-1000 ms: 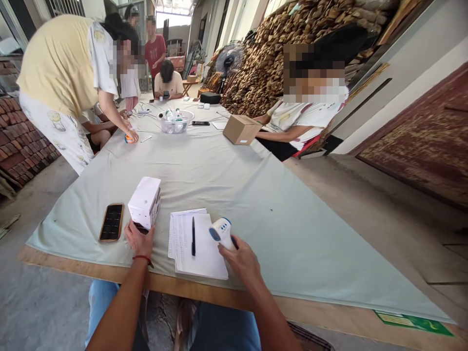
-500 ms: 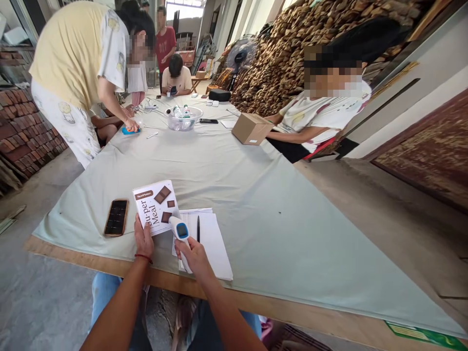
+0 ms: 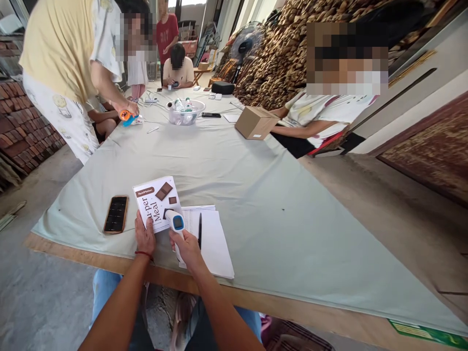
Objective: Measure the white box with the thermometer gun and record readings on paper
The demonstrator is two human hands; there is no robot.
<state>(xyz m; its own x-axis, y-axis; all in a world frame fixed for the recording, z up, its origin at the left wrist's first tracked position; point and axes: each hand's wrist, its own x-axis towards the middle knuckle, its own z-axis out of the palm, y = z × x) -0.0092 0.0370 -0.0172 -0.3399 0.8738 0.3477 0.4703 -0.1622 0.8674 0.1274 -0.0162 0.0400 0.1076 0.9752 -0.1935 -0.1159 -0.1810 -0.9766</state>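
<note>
My left hand (image 3: 145, 234) grips the lower edge of a white box (image 3: 155, 197) printed with "NutriMotion", "Meal" and brown chocolate pieces. The box is held tilted, its printed face towards me. In my right hand (image 3: 188, 248) is a white and blue infrared thermometer (image 3: 178, 223), fingers wrapped round its handle. Its head overlaps the box's lower right part; whether they touch I cannot tell. Beneath my right hand lie white paper sheets (image 3: 215, 243) with a black pen (image 3: 200, 231) on them. Left of the box lies a smartphone (image 3: 116, 214) with a dark screen.
A pale cloth covers the table (image 3: 278, 253). Further off stands a clear plastic bowl (image 3: 185, 117) with bottles. On the right a seated person holds a cardboard box (image 3: 256, 124). At left a bending person (image 3: 62, 53) holds an orange and blue object (image 3: 127, 118).
The thermometer in my right hand has moved slightly up and left, further over the box. The bending person's hand has lifted and turned, now showing orange on the blue object.
</note>
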